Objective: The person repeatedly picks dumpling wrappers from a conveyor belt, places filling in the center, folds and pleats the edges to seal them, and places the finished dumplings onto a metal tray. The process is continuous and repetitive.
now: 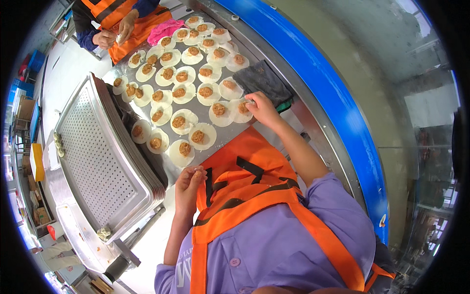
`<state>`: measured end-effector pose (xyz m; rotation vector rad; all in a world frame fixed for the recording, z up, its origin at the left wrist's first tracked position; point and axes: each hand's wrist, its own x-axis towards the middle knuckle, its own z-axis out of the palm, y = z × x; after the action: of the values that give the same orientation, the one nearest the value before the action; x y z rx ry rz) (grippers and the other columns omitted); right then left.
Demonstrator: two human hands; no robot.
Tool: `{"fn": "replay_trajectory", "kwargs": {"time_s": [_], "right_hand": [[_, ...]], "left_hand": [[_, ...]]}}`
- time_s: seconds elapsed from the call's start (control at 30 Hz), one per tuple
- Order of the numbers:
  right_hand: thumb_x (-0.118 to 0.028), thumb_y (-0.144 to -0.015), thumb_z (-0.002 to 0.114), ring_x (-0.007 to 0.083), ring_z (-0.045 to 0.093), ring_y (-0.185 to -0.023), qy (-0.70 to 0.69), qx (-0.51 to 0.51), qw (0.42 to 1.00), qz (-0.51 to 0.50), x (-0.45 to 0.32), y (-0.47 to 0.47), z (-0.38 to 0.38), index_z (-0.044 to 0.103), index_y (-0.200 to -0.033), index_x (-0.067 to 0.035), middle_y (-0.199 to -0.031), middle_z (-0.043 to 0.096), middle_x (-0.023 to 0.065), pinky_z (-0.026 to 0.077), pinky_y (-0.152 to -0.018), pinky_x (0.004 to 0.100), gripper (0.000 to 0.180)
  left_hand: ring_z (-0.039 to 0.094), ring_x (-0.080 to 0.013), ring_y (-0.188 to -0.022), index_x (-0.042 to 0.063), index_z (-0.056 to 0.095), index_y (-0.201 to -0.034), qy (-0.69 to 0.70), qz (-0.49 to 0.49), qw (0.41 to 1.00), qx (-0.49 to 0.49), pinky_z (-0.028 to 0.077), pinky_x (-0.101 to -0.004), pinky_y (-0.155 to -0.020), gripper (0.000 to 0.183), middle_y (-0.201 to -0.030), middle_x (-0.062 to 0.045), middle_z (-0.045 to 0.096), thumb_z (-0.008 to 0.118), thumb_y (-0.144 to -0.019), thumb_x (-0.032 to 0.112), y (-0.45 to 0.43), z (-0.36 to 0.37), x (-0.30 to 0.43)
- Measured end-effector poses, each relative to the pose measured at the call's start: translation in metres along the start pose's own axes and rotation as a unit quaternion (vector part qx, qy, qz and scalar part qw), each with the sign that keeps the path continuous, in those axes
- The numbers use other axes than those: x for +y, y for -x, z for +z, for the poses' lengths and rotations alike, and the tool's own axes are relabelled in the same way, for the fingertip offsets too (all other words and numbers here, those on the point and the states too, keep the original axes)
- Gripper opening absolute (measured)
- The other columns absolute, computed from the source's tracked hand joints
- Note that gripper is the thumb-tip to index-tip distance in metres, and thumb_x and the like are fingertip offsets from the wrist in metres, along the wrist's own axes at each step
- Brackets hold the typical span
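My right hand reaches over the near right corner of the metal worktop. Its fingertips touch the edge of a round dough wrapper topped with brown filling; whether they pinch it is hidden. My left hand is at the worktop's near edge, in front of my orange apron. Its fingers are curled together, and no object shows in them. Closest to it lies another filled wrapper. Several more flat wrappers, each with filling, cover the worktop, some of them overlapping.
Left of the worktop stands a stack of perforated metal trays, with small folded dumplings at its edges. Opposite, a co-worker's hands hold something white. A pink cloth and dark cloth lie on the worktop. A blue belt curves along the right.
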<state>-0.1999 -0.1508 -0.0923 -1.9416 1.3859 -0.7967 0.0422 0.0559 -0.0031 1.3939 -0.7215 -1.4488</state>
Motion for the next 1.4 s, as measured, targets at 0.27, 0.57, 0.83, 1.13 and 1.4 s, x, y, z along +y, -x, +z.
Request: {"fn": "replay_trajectory", "kwargs": {"time_s": [0.27,0.57,0.83,1.13,1.4], "right_hand": [[-0.031,-0.065,0.064,0.0314,0.056,-0.093,0.21,-0.181,0.953,0.12,-0.024,-0.032,-0.008,0.06,-0.093,-0.001,-0.102,0.055,0.0187,0.046,-0.076,0.0383,0.041],[-0.012,-0.065,0.057,0.0324,0.059,-0.075,0.212,0.015,0.971,-0.106,-0.012,-0.007,0.031,0.054,-0.081,-0.004,-0.077,0.059,0.0149,0.046,-0.058,0.044,0.019],[-0.007,-0.076,0.063,0.0166,0.054,-0.094,-0.542,-0.083,0.822,0.156,-0.089,0.02,-0.009,0.04,-0.115,0.002,-0.106,0.05,0.0114,0.047,-0.077,0.0283,0.046],[-0.031,-0.091,0.044,0.0185,0.049,-0.102,-0.303,-0.089,0.948,-0.03,-0.132,0.065,-0.004,0.041,-0.118,0.003,-0.113,0.048,0.0125,0.039,-0.086,0.027,0.044],[-0.018,-0.073,0.066,0.0228,0.051,-0.073,-0.04,0.264,0.962,0.05,-0.026,0.049,-0.033,0.05,-0.087,-0.003,-0.081,0.051,0.0105,0.043,-0.065,0.0346,0.026]], "left_hand": [[0.051,-0.0089,-0.075,0.0,0.054,-0.096,0.036,-0.028,0.998,0.036,0.04,-0.0227,-0.071,0.014,-0.082,-0.003,0.058,0.047,-0.087,0.008,-0.002,-0.002,-0.006],[0.052,-0.0096,-0.073,0.002,0.051,-0.097,-0.002,-0.009,0.999,0.036,0.043,-0.0223,-0.067,0.016,-0.079,-0.003,0.055,0.047,-0.089,0.015,-0.009,0.012,-0.002],[0.039,-0.0263,-0.114,0.0,0.036,-0.123,0.282,-0.119,0.945,-0.118,0.029,-0.0374,-0.096,0.061,-0.124,-0.014,0.041,0.038,-0.087,0.049,-0.075,0.043,-0.022],[0.045,-0.0216,-0.11,0.009,0.04,-0.121,0.38,-0.089,0.915,-0.106,0.036,-0.0374,-0.094,0.048,-0.119,-0.009,0.047,0.041,-0.088,0.044,-0.069,0.076,-0.01],[0.055,-0.0217,-0.095,0.004,0.044,-0.116,0.334,-0.041,0.942,-0.004,0.049,-0.0326,-0.078,0.035,-0.108,-0.01,0.054,0.055,-0.085,0.016,-0.062,0.041,-0.01]]}}
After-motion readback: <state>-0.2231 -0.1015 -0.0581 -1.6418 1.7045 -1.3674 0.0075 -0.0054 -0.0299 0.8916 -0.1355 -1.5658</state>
